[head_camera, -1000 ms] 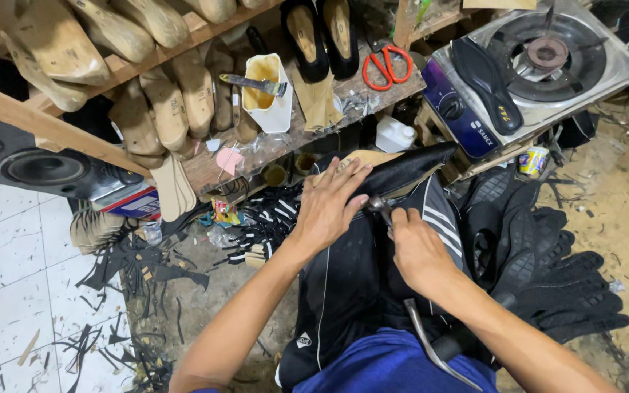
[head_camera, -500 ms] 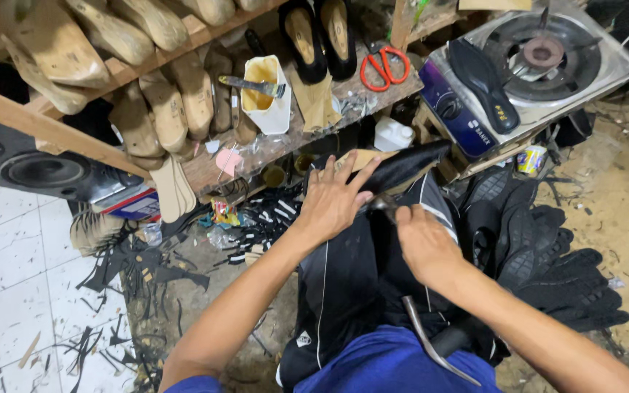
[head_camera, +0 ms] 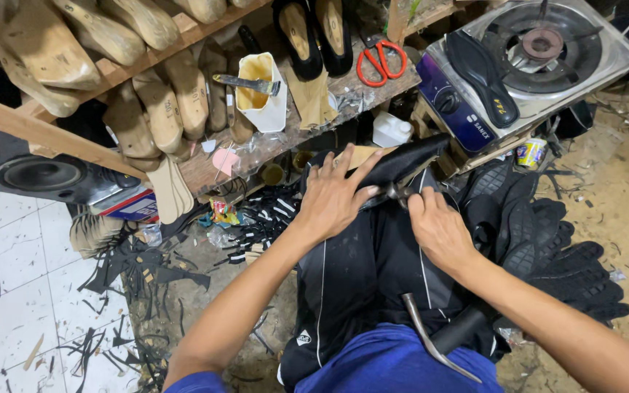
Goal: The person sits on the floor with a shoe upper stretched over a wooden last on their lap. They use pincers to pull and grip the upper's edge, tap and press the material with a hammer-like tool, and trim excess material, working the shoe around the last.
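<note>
Head view, frame centre: left hand (head_camera: 333, 196) spread flat on black shoe (head_camera: 409, 161), right hand (head_camera: 438, 229) pinching pincers (head_camera: 394, 192); lasting step, next needs firm pull.

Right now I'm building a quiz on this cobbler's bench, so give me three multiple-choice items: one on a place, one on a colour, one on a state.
1. Where do the orange-handled scissors lie?
A. on the wooden bench top
B. on the tiled floor
C. on the gas stove

2. What colour is the shoe on the lap?
A. white
B. black
C. red

3. What is the left hand doing?
A. hanging free
B. gripping the scissors
C. pressing flat on the shoe, fingers spread

Answers: 1 A, they rest on the boards beside the single-burner stove. 2 B, its upper is black. 3 C, the palm lies on the shoe while the right hand grips a metal tool at it.
</note>
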Action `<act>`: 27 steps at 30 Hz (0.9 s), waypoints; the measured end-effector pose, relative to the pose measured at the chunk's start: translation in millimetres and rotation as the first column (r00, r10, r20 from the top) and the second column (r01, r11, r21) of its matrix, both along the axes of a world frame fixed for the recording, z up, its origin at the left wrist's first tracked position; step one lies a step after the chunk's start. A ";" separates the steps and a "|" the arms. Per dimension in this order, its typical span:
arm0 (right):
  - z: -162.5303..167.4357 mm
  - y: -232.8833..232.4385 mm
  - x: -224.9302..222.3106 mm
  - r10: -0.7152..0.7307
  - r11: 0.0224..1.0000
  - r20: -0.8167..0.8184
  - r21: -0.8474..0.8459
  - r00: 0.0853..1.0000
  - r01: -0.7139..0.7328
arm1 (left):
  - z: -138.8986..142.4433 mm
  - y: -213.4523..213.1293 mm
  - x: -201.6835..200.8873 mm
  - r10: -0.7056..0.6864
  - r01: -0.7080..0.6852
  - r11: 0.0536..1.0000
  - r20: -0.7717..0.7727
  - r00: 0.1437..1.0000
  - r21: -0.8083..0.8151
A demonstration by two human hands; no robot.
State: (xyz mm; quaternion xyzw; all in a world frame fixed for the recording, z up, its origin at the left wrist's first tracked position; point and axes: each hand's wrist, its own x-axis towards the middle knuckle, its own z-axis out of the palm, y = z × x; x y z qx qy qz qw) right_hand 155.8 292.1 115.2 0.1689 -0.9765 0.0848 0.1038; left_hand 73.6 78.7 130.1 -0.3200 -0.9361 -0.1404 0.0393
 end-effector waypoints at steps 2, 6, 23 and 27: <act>2.0 -0.8 -1.2 0.016 0.998 -0.007 0.059 1.000 -0.016 | 0.6 7.6 -5.6 0.008 -0.008 1.000 0.043 0.999 -0.011; 20.0 1.9 3.3 -0.054 0.973 0.026 0.227 0.998 0.047 | -0.8 21.4 -6.3 -0.003 0.002 0.999 -0.015 1.000 -0.049; 19.5 22.9 -11.6 -0.106 0.992 0.190 -0.053 0.976 0.118 | -9.9 37.7 -16.5 -0.063 0.067 0.995 -0.051 0.997 0.068; 13.5 18.9 -13.7 -0.160 0.984 0.202 -0.049 0.966 0.173 | -10.9 36.5 -25.6 -0.054 0.052 0.989 0.013 0.998 0.137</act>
